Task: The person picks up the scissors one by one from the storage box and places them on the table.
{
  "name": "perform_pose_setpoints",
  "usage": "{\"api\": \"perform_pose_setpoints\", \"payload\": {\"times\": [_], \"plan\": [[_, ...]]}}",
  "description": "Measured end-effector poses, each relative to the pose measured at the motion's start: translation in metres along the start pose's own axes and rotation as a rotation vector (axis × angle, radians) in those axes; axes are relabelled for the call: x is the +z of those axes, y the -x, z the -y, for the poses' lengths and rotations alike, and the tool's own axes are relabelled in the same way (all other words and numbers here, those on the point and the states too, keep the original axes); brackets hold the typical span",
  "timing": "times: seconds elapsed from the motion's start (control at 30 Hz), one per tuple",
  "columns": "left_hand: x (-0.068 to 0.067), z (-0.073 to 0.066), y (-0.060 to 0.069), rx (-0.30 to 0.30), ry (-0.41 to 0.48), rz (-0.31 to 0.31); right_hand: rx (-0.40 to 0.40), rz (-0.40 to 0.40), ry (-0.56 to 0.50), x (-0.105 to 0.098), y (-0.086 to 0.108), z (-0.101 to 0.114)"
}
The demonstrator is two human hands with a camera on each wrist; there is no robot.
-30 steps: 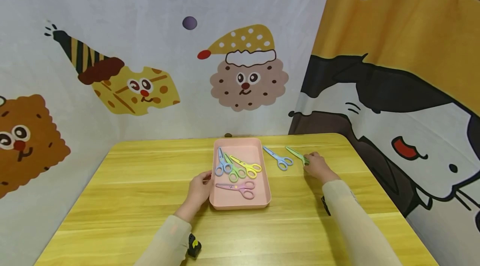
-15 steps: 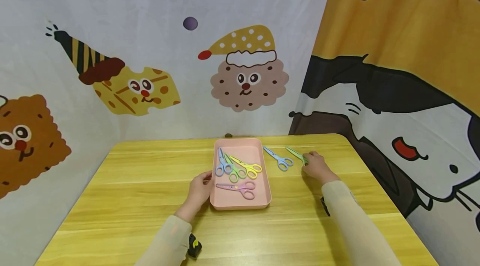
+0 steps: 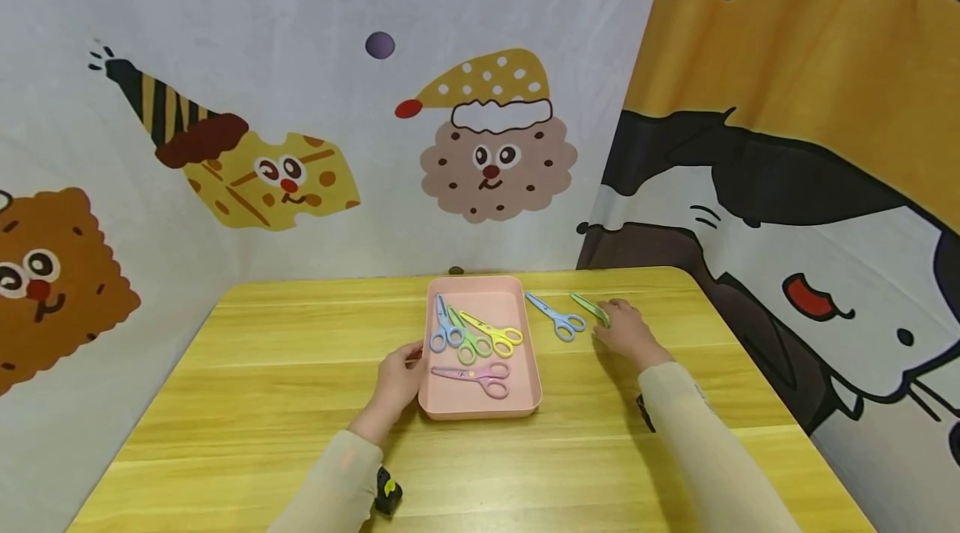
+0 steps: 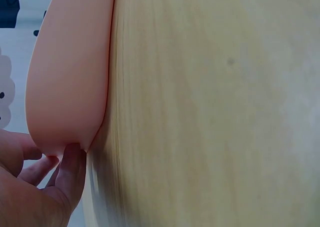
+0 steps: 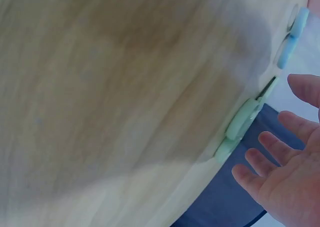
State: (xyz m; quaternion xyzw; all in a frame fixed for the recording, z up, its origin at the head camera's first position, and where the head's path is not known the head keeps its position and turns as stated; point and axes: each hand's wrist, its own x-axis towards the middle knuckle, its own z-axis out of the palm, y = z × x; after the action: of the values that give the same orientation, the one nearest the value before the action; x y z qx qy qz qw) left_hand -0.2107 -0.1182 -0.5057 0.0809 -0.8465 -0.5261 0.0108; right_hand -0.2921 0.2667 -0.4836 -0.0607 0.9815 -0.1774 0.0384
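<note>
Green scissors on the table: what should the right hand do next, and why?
Maybe bring the right hand closer and curl its fingers around the green scissors, because in the right wrist view those fingers are spread, with a gap between them and the scissors.

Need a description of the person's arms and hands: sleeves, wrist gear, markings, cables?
Pale beige sleeves on both arms: left sleeve, right sleeve. Dark left wrist device with a yellow patch; dark right wrist device, mostly hidden. Left hand and right hand look gloveless. No cables visible.
</note>
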Motion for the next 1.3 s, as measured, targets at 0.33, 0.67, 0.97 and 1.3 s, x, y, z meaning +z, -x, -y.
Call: {"api": "perform_pose_setpoints", "payload": {"times": [0.33, 0.67, 0.97, 1.3], "plan": [[-0.002, -0.002, 0.001, 0.005, -0.004, -0.004, -0.065, -0.05, -0.011, -0.003, 0.004, 0.027], [-0.002, -0.003, 0.001, 0.004, -0.011, -0.008, -0.138, -0.069, -0.066, 0.0, 0.006, 0.048], [-0.001, -0.001, 0.0, 0.003, -0.003, -0.011, -0.198, -0.047, -0.066, 0.003, 0.014, 0.065], [-0.001, -0.001, 0.0, 0.01, 0.0, -0.005, -0.268, -0.071, -0.042, 0.012, 0.019, 0.082]]}}
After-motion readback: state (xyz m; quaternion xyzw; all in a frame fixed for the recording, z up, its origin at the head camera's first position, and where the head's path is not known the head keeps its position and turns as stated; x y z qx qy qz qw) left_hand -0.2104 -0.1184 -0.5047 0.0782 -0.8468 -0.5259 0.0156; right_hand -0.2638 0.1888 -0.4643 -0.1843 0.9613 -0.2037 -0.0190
